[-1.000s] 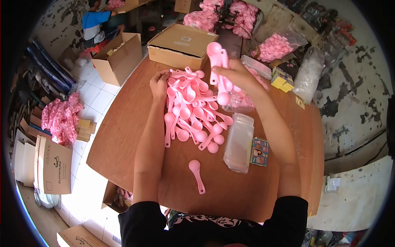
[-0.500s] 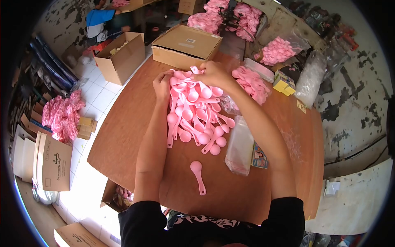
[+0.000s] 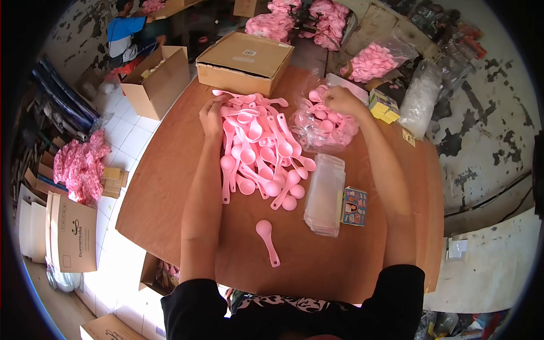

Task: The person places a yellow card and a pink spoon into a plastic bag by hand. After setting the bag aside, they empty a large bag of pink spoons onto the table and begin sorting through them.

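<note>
A heap of pink plastic scoop spoons [image 3: 258, 148] lies on the wooden table. Against the heap's far left edge is my left hand [image 3: 212, 117], its fingers curved around the outermost spoons and partly hidden. My right hand [image 3: 344, 103] is over a clear plastic bag [image 3: 303, 131] of similar pink spoons, right of the heap. Its fingers are drawn together at the bag's far side; what they grip is hard to make out. One single spoon [image 3: 267, 242] lies apart, nearer to me.
A stack of clear plastic sleeves [image 3: 324, 195] lies beside a small printed box [image 3: 354, 207]. Behind the heap stands a closed cardboard box [image 3: 243, 62]. Yellow boxes [image 3: 383, 106] and a plastic roll [image 3: 420, 99] are at right. A person [image 3: 126, 34] sits at far left.
My right hand has moved right, from the heap to the bag of spoons. My left hand stays at the heap's edge. The view has shifted slightly.
</note>
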Tool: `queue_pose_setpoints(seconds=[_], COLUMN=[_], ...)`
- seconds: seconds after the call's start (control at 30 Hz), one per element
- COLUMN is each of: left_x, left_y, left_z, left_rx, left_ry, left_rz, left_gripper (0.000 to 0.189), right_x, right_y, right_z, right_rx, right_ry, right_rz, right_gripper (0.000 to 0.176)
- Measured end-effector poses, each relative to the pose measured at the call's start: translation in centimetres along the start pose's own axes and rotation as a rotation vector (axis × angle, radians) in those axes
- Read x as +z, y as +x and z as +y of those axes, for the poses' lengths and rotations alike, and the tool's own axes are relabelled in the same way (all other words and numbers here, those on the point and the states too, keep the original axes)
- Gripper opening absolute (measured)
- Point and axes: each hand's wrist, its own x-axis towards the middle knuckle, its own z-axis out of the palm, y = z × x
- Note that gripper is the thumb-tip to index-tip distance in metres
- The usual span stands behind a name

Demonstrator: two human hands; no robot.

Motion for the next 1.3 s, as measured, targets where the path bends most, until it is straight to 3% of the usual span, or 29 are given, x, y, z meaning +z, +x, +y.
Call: queue_pose_setpoints(seconds=[0.1,0.2,0.3,0.43,0.5,0.53,0.6,0.7,0.73,0.8,0.9,1.03,1.1,1.2,1.3], left_x=[0.2,-0.4,-0.3,-0.3,-0.3,-0.2,-0.1,-0.1,-0.1,-0.2,-0.1,-0.3,-0.1,-0.1,-0.1], left_y=[-0.2,0.4,0.4,0.1,0.3,0.2,0.0,0.0,0.0,0.1,0.1,0.2,0.2,0.1,0.2], left_z=[0.4,-0.5,-0.5,-0.1,-0.3,-0.3,0.0,0.1,0.0,-0.2,-0.3,-0.5,-0.3,-0.2,-0.3], left_rx=[-0.013,-0.029,-0.014,-0.033,0.003,-0.001,-0.009,0.002,0.006,-0.007,0.008,0.017,-0.006,-0.016,-0.012], left_ry=[-0.008,0.009,0.030,0.031,0.044,0.044,0.025,0.041,0.042,0.045,0.044,0.047,0.015,0.020,0.015], left_rz=[0.006,-0.020,-0.007,-0.027,-0.018,-0.021,-0.024,-0.015,-0.016,-0.008,-0.014,-0.028,-0.024,-0.019,-0.016], left_gripper=[0.025,0.025,0.025,0.025,0.025,0.025,0.024,0.024,0.024,0.023,0.023,0.023,0.023,0.023,0.023], right_x=[2.2,3.0,3.0,2.1,2.5,2.5,2.3,4.1,4.0,3.7,6.3,4.3,3.1,5.9,7.1], right_y=[0.4,-0.2,-0.1,-1.6,-2.4,-2.9,-3.8,-3.5,-3.8,-4.7,-2.8,-3.4,-3.9,-1.6,-1.0], right_z=[2.8,2.3,2.1,0.9,1.8,1.3,0.0,1.9,1.3,-0.6,3.6,0.1,-2.3,1.8,2.9], right_rx=[0.000,-0.038,0.097,0.094,-0.159,-0.155,-0.187,-0.255,-0.256,-0.181,-0.302,-0.292,-0.238,-0.411,-0.383], right_ry=[-0.061,-0.135,-0.284,-0.300,-0.134,-0.133,-0.429,-0.488,-0.488,-0.410,-0.379,-0.399,-0.380,-0.317,-0.253], right_rz=[-0.081,-0.020,-0.098,-0.216,-0.378,-0.379,-0.428,-0.338,-0.334,-0.330,-0.180,-0.231,-0.378,-0.314,-0.311], right_gripper=[0.027,0.036,0.046,0.049,0.053,0.053,0.065,0.074,0.074,0.058,0.055,0.065,0.043,0.039,0.039])
